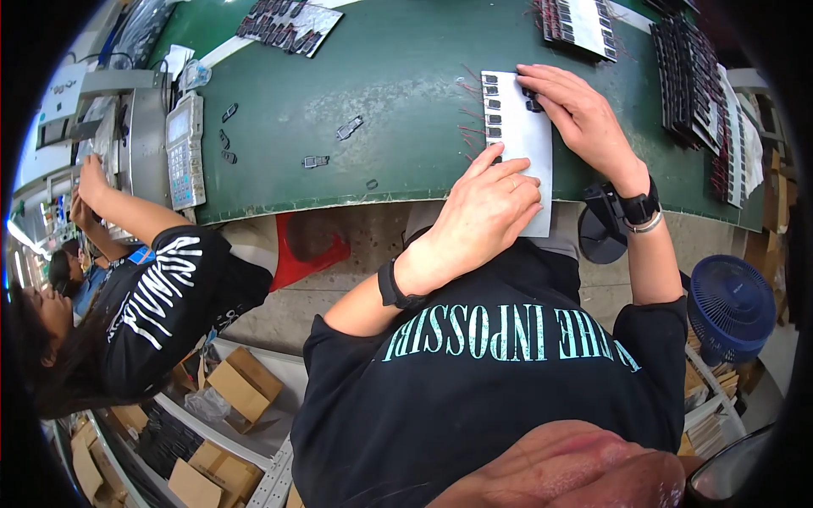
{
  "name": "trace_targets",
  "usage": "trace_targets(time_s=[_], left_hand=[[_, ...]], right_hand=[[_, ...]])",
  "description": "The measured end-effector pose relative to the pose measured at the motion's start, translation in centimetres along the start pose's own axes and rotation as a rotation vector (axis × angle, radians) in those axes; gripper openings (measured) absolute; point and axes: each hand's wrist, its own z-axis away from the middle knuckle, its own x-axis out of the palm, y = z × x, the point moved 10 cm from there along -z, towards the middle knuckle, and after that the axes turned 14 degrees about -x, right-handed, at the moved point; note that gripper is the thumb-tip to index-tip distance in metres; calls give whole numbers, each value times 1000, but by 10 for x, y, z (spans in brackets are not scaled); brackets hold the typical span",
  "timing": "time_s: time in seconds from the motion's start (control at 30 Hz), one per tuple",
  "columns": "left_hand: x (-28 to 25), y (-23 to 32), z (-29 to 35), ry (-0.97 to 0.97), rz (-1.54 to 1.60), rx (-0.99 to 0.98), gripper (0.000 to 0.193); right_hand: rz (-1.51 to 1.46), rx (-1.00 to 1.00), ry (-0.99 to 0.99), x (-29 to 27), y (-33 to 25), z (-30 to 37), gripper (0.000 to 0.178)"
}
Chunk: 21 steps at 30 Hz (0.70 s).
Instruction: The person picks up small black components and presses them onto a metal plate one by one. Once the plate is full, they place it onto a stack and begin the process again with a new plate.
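Note:
A long white strip (pixel 535 190) lies on the green table with one end over its front edge. Small black modules (pixel 493 106) with thin red wires line its left side. My left hand (pixel 494 201) rests on the strip, fingers stretched and loosely apart, fingertips by the lowest modules. At the strip's upper right my right hand (pixel 584 118) has its fingers bent around a small black part (pixel 532 102), partly hidden beneath them.
Loose black parts (pixel 349 128) lie left on the green table (pixel 279 102). Filled strips (pixel 292 25) sit at the back, and a stack (pixel 690 85) at the right. A keypad device (pixel 184 148), a co-worker (pixel 161 296) and a red stool (pixel 309 250) are left, a blue fan (pixel 732 305) right.

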Motion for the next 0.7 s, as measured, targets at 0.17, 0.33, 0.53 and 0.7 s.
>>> trace_targets(time_s=[0.17, 0.33, 0.53, 0.7], left_hand=[[-6, -5, 8, 38, 0, 27, 11], [-53, -21, 7, 208, -27, -12, 12], [-163, -112, 30, 550, -521, -426, 18], [-189, -154, 30, 475, -588, -589, 20]], right_hand=[[-74, 13, 110, 1, -9, -14, 27], [-6, -22, -74, 15, -5, -55, 26], [1, 60, -304, 40, 17, -83, 21], [70, -8, -328, 50, 23, -114, 17]])
